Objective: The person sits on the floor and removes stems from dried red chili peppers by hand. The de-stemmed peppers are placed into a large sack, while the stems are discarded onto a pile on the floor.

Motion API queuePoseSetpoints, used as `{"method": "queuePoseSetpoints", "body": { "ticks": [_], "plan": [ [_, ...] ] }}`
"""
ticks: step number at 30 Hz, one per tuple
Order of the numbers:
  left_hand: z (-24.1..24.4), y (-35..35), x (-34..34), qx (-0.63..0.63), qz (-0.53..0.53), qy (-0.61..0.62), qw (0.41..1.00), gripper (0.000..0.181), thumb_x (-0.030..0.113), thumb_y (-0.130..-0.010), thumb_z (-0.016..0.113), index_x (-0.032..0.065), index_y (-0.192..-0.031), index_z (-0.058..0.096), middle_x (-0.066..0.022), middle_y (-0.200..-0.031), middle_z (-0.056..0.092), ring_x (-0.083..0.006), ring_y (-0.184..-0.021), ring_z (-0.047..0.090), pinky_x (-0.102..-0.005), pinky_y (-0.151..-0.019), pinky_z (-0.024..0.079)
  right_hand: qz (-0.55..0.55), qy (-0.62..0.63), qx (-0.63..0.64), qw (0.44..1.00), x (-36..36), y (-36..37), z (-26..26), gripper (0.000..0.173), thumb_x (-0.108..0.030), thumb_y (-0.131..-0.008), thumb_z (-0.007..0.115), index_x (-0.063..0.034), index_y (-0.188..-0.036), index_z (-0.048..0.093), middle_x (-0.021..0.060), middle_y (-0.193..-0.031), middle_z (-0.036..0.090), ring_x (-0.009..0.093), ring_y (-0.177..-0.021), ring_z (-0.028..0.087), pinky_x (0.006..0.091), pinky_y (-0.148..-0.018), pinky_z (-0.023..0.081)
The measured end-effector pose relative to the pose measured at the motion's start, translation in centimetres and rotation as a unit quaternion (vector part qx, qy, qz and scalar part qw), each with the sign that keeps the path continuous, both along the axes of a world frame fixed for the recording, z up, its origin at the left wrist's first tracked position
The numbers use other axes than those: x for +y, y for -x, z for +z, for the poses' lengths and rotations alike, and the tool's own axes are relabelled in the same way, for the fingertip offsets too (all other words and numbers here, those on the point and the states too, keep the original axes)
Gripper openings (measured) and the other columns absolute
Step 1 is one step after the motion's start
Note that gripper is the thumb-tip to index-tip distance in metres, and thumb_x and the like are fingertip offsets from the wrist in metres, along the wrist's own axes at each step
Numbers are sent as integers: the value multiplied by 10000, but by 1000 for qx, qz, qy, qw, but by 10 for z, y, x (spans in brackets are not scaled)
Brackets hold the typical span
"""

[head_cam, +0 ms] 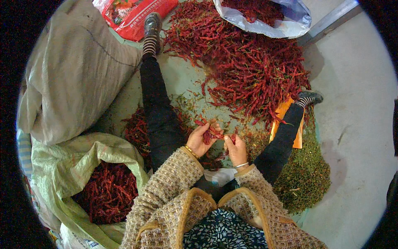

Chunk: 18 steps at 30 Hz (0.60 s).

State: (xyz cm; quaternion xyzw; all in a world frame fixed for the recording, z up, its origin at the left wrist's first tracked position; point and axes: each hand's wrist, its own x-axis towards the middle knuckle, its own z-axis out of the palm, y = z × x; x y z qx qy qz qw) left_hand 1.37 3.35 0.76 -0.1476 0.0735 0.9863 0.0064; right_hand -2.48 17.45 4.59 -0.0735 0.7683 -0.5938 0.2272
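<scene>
Several dried red chillies (209,136) lie across the palm and fingers of my left hand (199,138), which is curled around them. Close by on the right, the thumb and fingers of my right hand (237,152) pinch a dried chilli (233,138). Both hands meet above the floor between my spread legs. Beyond them spreads a large heap of dried red chillies (248,77) with stalks on many of them. Under and around my hands lie loose chillies and small yellowish scraps (253,137).
An open green woven sack (124,149) holding dried chillies stands at left, below a bulging grey-brown sack (84,68). A heap of green stalks (304,183) lies at right beside an orange sheet (298,137). A red bag (133,28) and an open white sack (292,28) are at the top.
</scene>
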Motion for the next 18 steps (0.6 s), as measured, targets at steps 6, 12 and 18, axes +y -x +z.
{"method": "queuePoseSetpoints", "body": {
  "ticks": [6,12,18],
  "plan": [
    [20,-2,-4,-14,-8,31,999,299,186,-876,364,40,-1133,407,-145,-1094,504,-258,-919,539,-325,-725,491,70,-103,162,979,-1,0,27,140,-143,-817,498,-11,-863,511,83,-729,619,159,-676,599,282,-602,449],
    [23,-4,-3,-6,-2,27,1000,306,180,-874,367,55,-1153,382,-121,-1033,514,-255,-902,533,-327,-724,488,76,-76,128,986,1,-4,29,111,-121,-789,524,-15,-823,534,80,-745,623,152,-680,598,271,-612,452],
    [22,-6,0,4,-3,-23,1000,261,135,-856,375,28,-1092,403,-44,-750,450,-179,-668,468,-328,-738,436,32,-59,103,992,-1,-7,18,89,-89,-764,536,-7,-797,535,56,-688,598,119,-625,563,259,-590,446]
  ]
}}
